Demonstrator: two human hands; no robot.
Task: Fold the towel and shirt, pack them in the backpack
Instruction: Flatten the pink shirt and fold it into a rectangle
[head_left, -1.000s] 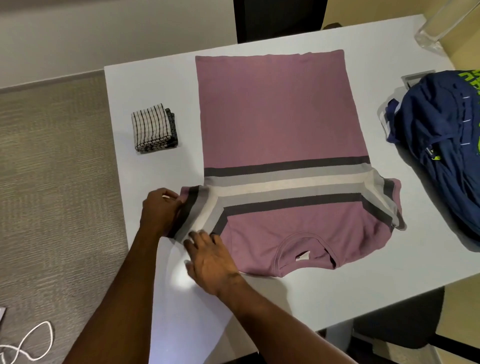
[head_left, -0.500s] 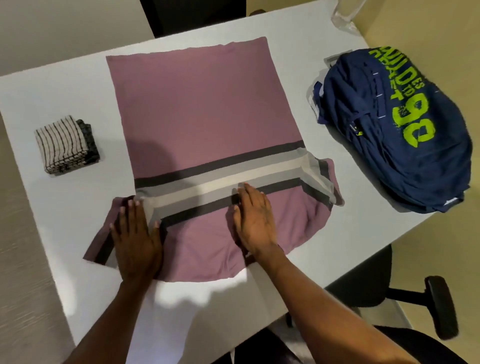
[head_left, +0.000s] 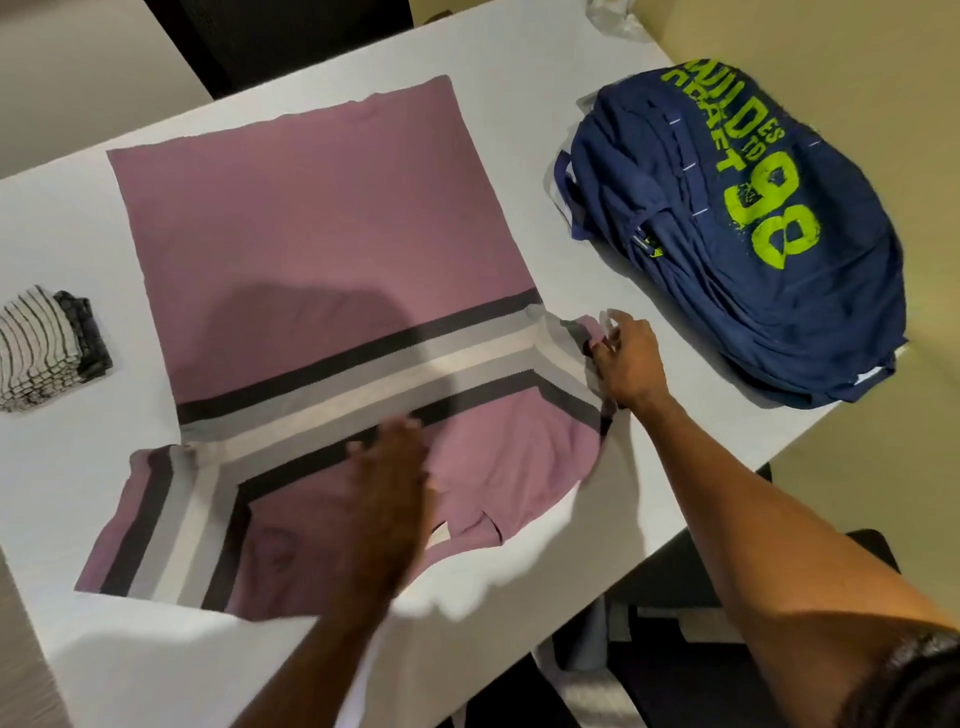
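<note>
A mauve shirt (head_left: 322, 228) with dark, grey and cream stripes lies flat on the white table (head_left: 613, 291), collar toward me. My right hand (head_left: 626, 358) pinches the edge of its right sleeve. My left hand (head_left: 389, 483) is blurred and rests flat, fingers apart, on the chest near the collar. The left sleeve is spread out at the near left. A folded striped towel (head_left: 47, 348) sits at the table's left edge. The navy backpack (head_left: 753, 244) with green lettering lies at the right.
A dark chair back (head_left: 280, 36) stands beyond the table's far edge. Another chair (head_left: 670, 613) is below the near right edge. A clear plastic thing (head_left: 613, 21) sits at the far right corner. Bare table lies between shirt and backpack.
My right hand moved from the shirt's chest out to the right sleeve and took hold of its edge. My left hand slid right from the left sleeve to the chest.
</note>
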